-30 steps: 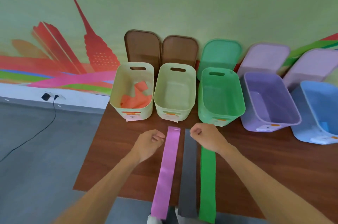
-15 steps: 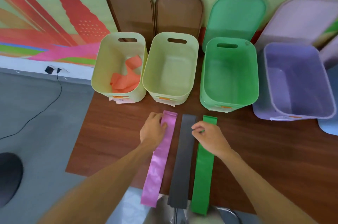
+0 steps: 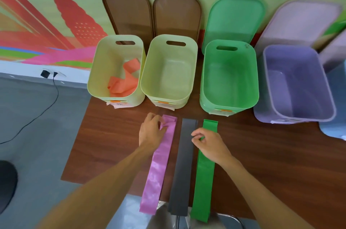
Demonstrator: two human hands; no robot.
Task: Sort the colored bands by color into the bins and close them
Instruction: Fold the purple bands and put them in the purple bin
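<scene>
Pink band (image 3: 159,168): far end now bunched, pinched by left grip (image 3: 151,131). Right grip (image 3: 209,144) pinches green band (image 3: 205,176), long axis 6-to-12 o'clock on tabletop (image 3: 104,135); green bin (image 3: 230,80) lies at 12 o'clock.

Three bands lie side by side on the table (image 3: 280,154), running away from the person, their near ends hanging over its edge: a pink band (image 3: 159,168), a grey band (image 3: 184,168) and a green band (image 3: 205,178). The left hand (image 3: 151,132) pinches the pink band near its rumpled far end. The right hand (image 3: 207,146) pinches the green band's left edge. Beyond them stands a row of open bins: a pale bin (image 3: 97,64) holding an orange band (image 3: 123,82), a second pale bin (image 3: 159,60), a green bin (image 3: 230,79), a purple bin (image 3: 299,88) and a blue bin (image 3: 335,127). Two brown lids (image 3: 129,15), a green lid (image 3: 234,19) and a purple lid (image 3: 299,22) lean on the wall.
</scene>
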